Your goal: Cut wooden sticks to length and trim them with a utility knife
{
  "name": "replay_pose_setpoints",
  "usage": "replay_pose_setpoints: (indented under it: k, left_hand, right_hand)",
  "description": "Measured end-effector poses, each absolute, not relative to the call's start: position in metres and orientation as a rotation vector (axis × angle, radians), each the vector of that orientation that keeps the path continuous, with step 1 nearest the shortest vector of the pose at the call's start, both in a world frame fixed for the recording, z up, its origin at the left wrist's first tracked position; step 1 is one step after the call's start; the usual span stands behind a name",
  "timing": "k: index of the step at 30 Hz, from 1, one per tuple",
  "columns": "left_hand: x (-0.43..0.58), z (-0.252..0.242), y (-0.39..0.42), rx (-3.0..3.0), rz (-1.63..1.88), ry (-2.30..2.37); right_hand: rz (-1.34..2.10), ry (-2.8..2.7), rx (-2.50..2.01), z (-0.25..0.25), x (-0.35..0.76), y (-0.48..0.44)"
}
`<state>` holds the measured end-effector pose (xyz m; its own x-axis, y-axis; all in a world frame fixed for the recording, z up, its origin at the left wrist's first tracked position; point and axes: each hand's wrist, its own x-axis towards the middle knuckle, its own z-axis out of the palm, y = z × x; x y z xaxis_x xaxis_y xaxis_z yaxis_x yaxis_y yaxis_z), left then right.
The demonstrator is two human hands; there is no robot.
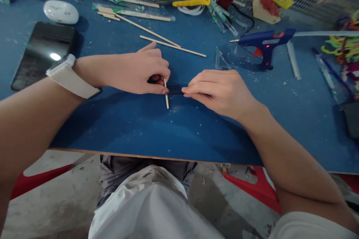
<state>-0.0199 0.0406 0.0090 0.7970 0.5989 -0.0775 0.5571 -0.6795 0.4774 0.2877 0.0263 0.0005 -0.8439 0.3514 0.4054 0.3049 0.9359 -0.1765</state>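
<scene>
My left hand point(148, 71) pinches a short pale wooden stick point(167, 101) between thumb and finger, just above the blue table. The stick points roughly toward my body. To its right, my right hand point(217, 89) is closed on a thin dark object point(176, 92), whose kind I cannot make out. That object spans the gap between my hands and reaches the left thumb and the stick; whether it presses on the stick is unclear. Beyond my left hand lie two longer wooden sticks point(179, 47) point(151, 31), their ends close together.
A blue glue gun point(266, 41) lies at the right, near a clear set square point(222, 60). A yellow-and-black utility knife point(193, 2) and wrapped chopsticks point(140, 14) lie behind. A phone point(42, 52) and white earbud case point(61, 12) are left. The table edge point(157, 157) is nearest me.
</scene>
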Motion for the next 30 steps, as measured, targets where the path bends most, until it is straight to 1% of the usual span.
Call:
replay_pose_setpoints:
  k: [5,12,18,24,30]
  left_hand:
    - [-0.022,0.009,0.041,2.488,0.091,0.887]
    - [-0.02,0.006,0.042,2.51,0.114,0.878]
    - [-0.02,0.002,0.043,2.5,0.189,0.873]
    - [-0.02,0.004,0.042,2.515,0.165,0.876]
    - [-0.014,0.012,0.033,2.553,0.23,0.9]
  right_hand:
    - [0.159,-2.626,-0.433,-0.003,0.286,0.025]
    - [0.011,-2.593,-0.396,-0.01,0.272,0.015]
    - [0.133,-2.66,-0.409,-0.001,0.284,0.026]
    - [0.084,-2.628,-0.406,-0.007,0.275,0.017]
    - [0.217,-2.644,-0.328,0.003,0.288,0.03]
